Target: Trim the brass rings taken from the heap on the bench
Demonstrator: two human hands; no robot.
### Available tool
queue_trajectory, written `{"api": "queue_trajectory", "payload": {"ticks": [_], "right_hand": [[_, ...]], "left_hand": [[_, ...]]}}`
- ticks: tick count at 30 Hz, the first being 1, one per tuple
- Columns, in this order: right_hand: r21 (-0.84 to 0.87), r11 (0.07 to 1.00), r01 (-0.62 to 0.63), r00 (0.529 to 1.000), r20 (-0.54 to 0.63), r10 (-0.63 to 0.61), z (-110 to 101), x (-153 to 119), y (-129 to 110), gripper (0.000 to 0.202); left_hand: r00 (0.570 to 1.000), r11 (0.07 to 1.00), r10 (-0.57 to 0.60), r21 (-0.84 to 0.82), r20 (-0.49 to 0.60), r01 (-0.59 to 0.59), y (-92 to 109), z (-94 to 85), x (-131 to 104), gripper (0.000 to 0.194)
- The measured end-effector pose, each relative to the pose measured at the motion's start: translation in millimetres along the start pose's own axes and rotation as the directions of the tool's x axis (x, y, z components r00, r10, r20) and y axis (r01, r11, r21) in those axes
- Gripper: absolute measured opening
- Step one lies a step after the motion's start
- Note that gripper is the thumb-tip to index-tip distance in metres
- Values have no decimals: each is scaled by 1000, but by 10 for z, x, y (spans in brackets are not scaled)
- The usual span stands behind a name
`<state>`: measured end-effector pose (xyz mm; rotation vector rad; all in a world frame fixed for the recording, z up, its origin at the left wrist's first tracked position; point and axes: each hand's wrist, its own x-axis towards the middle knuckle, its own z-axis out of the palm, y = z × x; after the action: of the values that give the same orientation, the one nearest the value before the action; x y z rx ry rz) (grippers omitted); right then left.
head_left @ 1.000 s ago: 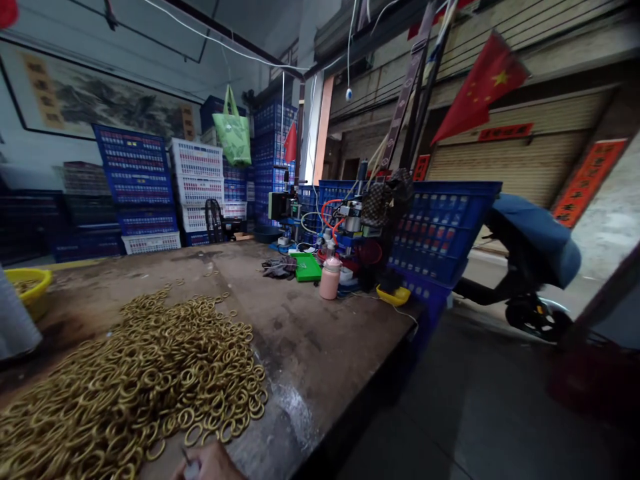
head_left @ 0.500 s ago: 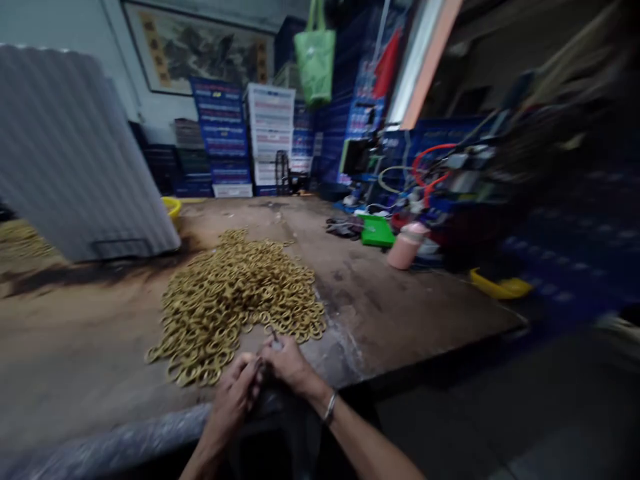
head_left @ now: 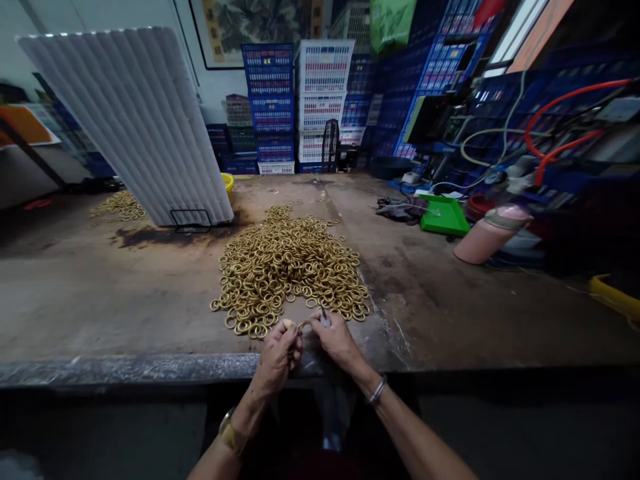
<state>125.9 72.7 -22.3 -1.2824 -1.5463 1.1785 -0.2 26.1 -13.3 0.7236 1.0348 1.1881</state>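
Just above the table's front edge, my left hand (head_left: 280, 350) is closed, with thumb and fingertips pinched together at a brass-coloured ring (head_left: 301, 325). Its lower fingers curl inward, and what else they may hold is hidden. Close by on the right, my right hand (head_left: 336, 339) grips a small grey tool with a dark pointed tip (head_left: 325, 319). The right fingertips also reach the ring between the hands. Directly beyond both hands lies a large heap of brass-coloured rings (head_left: 295, 257), with a few loose ones at its near edge.
A ribbed pale panel (head_left: 145, 127) stands tilted on the table (head_left: 125, 300) at left, a smaller ring heap (head_left: 120, 205) behind it. Rightward are a green tray (head_left: 444, 217), a pink bottle (head_left: 490, 237) and hoses (head_left: 543, 140). Stacked crates (head_left: 323, 100) line the back.
The view has turned left and levelled, so the heap and hands sit farther right in the picture. My hands are slightly farther apart, and the ring between them now shows.
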Motion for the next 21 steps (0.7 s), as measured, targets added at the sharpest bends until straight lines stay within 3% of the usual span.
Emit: {"api": "queue_trajectory", "payload": {"ticks": [3, 7, 21], "right_hand": [[-241, 954, 178, 984, 48, -171, -31, -56, 12, 17], [-409, 866, 287, 955, 188, -228, -35, -156, -10, 16], [-617, 714, 331, 943, 246, -224, -2, -185, 33, 29]], "left_hand": [[1000, 1000, 15, 10, -3, -15, 15, 2, 12, 37], [999, 998, 41, 47, 21, -42, -4, -8, 26, 36], [998, 984, 68, 165, -6, -66, -52, -37, 35, 32]]}}
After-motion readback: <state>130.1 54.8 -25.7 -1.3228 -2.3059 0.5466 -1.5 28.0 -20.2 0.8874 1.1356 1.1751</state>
